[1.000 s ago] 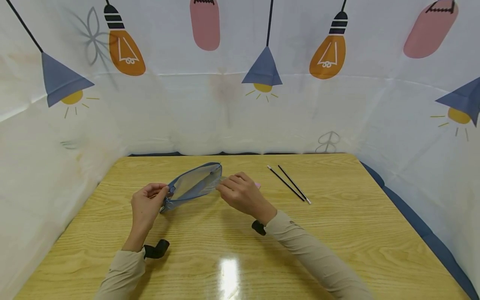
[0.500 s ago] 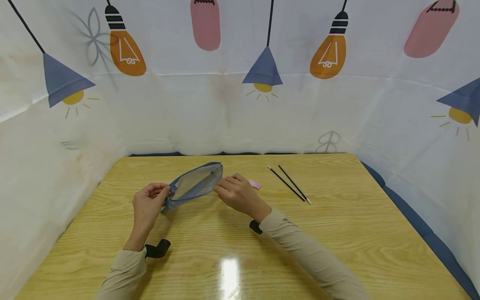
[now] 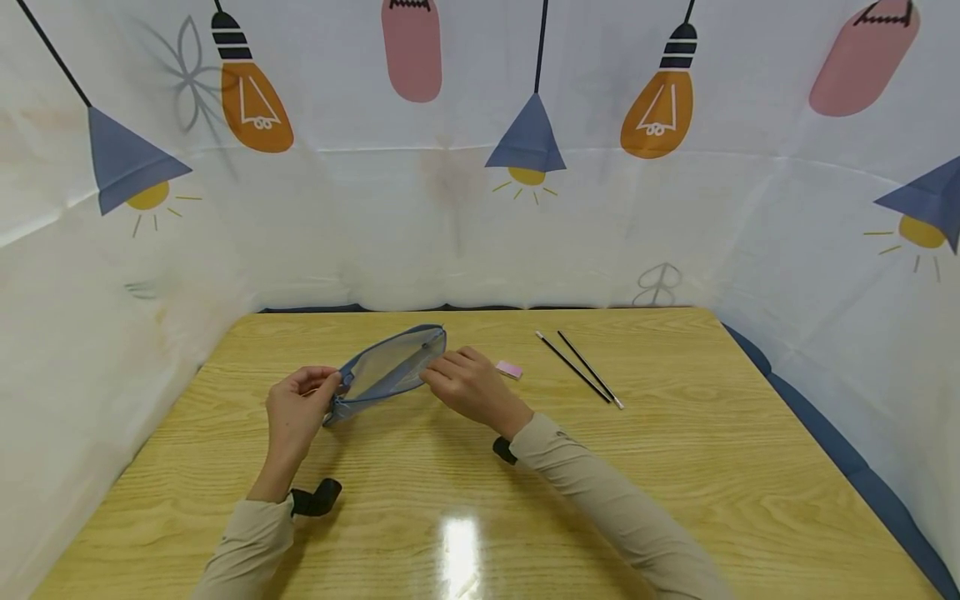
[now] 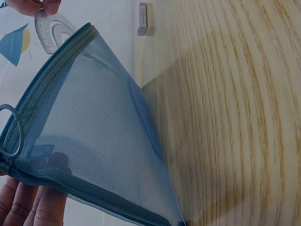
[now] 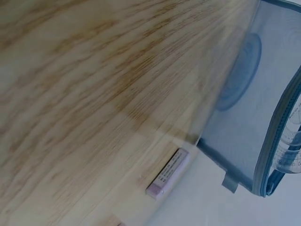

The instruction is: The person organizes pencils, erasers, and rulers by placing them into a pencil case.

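Partly hidden — protractor (image 4: 43,33) pinched by right hand (image 3: 474,385), mesh pouch (image 4: 101,108) gripped by left hand (image 3: 295,410)

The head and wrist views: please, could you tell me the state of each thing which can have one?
Mesh pouch: unzipped, mouth gaping
Protractor: pinched, at the pouch's mouth
Left hand: holding the pouch's edge
Right hand: pinching the protractor
Eraser: lying on the table, untouched
Pencils: two, lying on the table, untouched
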